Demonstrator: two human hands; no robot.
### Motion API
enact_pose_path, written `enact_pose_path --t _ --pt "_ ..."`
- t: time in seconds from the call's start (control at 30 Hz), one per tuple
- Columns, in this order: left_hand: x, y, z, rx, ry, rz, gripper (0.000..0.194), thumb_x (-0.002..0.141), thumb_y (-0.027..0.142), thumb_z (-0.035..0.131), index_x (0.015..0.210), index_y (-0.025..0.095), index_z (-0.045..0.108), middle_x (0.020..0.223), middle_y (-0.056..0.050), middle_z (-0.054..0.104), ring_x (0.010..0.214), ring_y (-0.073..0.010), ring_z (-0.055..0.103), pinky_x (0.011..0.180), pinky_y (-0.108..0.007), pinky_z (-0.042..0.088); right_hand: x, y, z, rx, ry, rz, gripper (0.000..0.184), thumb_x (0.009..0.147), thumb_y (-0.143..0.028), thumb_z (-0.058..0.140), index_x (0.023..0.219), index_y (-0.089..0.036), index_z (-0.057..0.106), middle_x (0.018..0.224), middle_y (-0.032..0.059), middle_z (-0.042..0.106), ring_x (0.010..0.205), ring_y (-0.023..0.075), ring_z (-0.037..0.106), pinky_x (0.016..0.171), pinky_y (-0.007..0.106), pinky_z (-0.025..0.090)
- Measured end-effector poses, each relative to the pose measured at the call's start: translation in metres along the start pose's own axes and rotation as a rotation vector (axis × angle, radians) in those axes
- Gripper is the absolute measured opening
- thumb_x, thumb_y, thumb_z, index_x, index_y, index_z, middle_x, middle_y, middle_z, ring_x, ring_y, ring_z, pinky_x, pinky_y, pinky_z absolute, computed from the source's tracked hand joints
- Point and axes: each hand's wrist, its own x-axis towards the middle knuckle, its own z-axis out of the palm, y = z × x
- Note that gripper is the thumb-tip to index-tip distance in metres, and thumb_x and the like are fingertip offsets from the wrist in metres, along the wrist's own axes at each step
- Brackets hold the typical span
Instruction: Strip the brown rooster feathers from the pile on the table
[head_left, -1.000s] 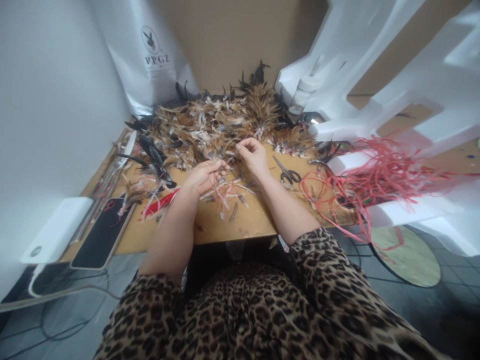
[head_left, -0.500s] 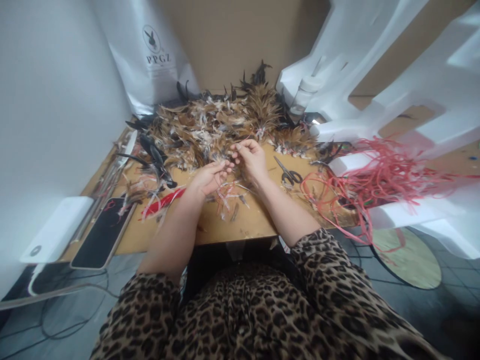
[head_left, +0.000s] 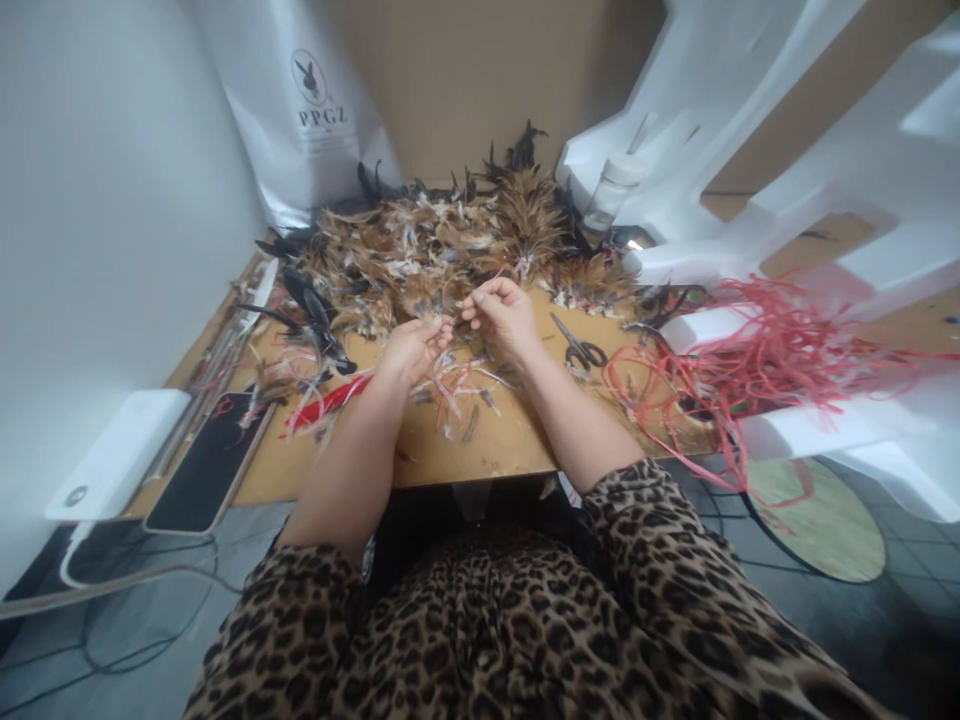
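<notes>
My left hand (head_left: 420, 347) is closed in a pinch over the front edge of a pile of brown feathers (head_left: 442, 235). What its fingertips hold is too small to make out. Just to the right, my right hand (head_left: 504, 315) also pinches, thumb against forefinger, with a narrow gap between the two hands. Whatever lies in that pinch cannot be made out either. A thin reddish strand shows just behind the right fingers. Below the hands, pale and pink strips (head_left: 454, 385) and feather scraps lie on the wooden table (head_left: 510, 440). Black-handled scissors (head_left: 581, 348) rest right of my right hand.
Red plastic strips (head_left: 802, 345) lie tangled over white foam pieces (head_left: 795, 425) at the right. A phone (head_left: 201, 465) and a white power bank (head_left: 124, 450) with a cable sit at the left edge. Behind stand a printed bag (head_left: 322, 150) and a clear bottle (head_left: 611, 195).
My left hand has drawn slightly left and the gap between the hands has widened a little. My right hand has barely moved, and both stay pinched.
</notes>
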Motion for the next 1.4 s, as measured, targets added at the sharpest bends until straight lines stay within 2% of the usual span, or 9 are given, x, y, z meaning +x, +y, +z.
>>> enact_pose_path --t 0.1,0.2,0.43,0.8,1.0,1.07,1.13,1.27,1.4 --pt "-0.003 -0.003 0.000 0.177 -0.008 0.031 0.010 0.076 0.009 0.061 0.067 0.004 0.062 0.058 -0.005 0.062 0.048 -0.0060 0.057 0.050 -0.015 0.046 -0.001 -0.001 0.000 -0.047 -0.008 -0.024 0.030 0.068 -0.038 0.069 0.076 -0.018 0.048 0.070 -0.0019 0.065 0.060 0.0081 0.063 0.049 0.016 0.047" --pt "-0.007 -0.004 0.001 0.335 -0.089 0.006 0.015 0.072 0.014 0.066 0.062 0.005 0.061 0.057 -0.006 0.062 0.046 -0.0074 0.056 0.049 -0.018 0.045 -0.002 -0.004 0.000 -0.088 -0.007 -0.029 0.030 0.069 -0.038 0.068 0.077 -0.019 0.048 0.071 -0.0020 0.065 0.062 0.0082 0.064 0.051 0.016 0.048" --pt "-0.012 -0.001 0.002 0.504 -0.214 0.024 0.021 0.069 0.025 0.070 0.063 0.005 0.063 0.056 -0.005 0.061 0.046 -0.0073 0.055 0.048 -0.018 0.043 -0.002 -0.002 -0.001 -0.132 -0.037 -0.052 0.026 0.071 -0.036 0.067 0.077 -0.018 0.050 0.073 -0.0013 0.066 0.066 0.0088 0.065 0.055 0.017 0.050" --pt "-0.015 0.009 -0.002 0.378 -0.324 0.026 0.025 0.065 0.029 0.073 0.074 0.006 0.066 0.060 -0.005 0.063 0.045 -0.0074 0.054 0.044 -0.018 0.042 0.003 -0.004 -0.006 -0.067 0.032 0.002 0.030 0.067 -0.037 0.070 0.074 -0.018 0.048 0.069 -0.0022 0.063 0.063 0.0078 0.062 0.057 0.019 0.052" --pt "-0.014 0.010 0.000 0.398 -0.192 0.026 0.022 0.070 0.025 0.070 0.059 0.008 0.060 0.047 -0.002 0.055 0.038 -0.0049 0.047 0.039 -0.015 0.036 0.001 -0.012 -0.004 -0.114 0.029 -0.016 0.028 0.070 -0.038 0.067 0.075 -0.018 0.048 0.071 -0.0020 0.063 0.062 0.0067 0.061 0.056 0.017 0.049" --pt "-0.013 0.009 0.000 0.455 -0.143 -0.006 0.022 0.071 0.023 0.069 0.058 0.009 0.059 0.045 -0.002 0.055 0.036 -0.0049 0.047 0.038 -0.015 0.035 -0.003 -0.016 -0.001 -0.166 -0.034 -0.030 0.026 0.070 -0.037 0.066 0.074 -0.018 0.048 0.070 -0.0019 0.063 0.060 0.0067 0.060 0.055 0.017 0.048" --pt "-0.013 0.007 0.000 0.579 -0.152 -0.047 0.023 0.071 0.023 0.068 0.056 0.010 0.058 0.043 -0.003 0.054 0.034 -0.0067 0.047 0.036 -0.016 0.036 -0.008 -0.018 0.002 -0.235 -0.167 -0.031 0.023 0.071 -0.033 0.066 0.073 -0.018 0.050 0.068 -0.0017 0.062 0.059 0.0072 0.059 0.055 0.018 0.047" --pt "-0.019 0.001 0.003 0.871 -0.379 -0.103 0.026 0.071 0.023 0.068 0.051 0.010 0.058 0.040 -0.005 0.054 0.030 -0.0100 0.047 0.032 -0.019 0.036 -0.017 -0.019 0.007 -0.395 -0.477 0.002 0.011 0.070 -0.021 0.063 0.072 -0.015 0.054 0.065 -0.0011 0.062 0.058 0.0083 0.057 0.056 0.021 0.047" --pt "-0.024 -0.006 0.008 0.902 -0.519 -0.082 0.022 0.068 0.019 0.069 0.050 0.011 0.058 0.039 -0.005 0.054 0.028 -0.0085 0.045 0.029 -0.016 0.031 -0.018 -0.024 0.003 -0.421 -0.641 0.087 0.008 0.069 -0.018 0.062 0.072 -0.014 0.056 0.063 0.0002 0.063 0.056 0.0091 0.058 0.055 0.021 0.047"
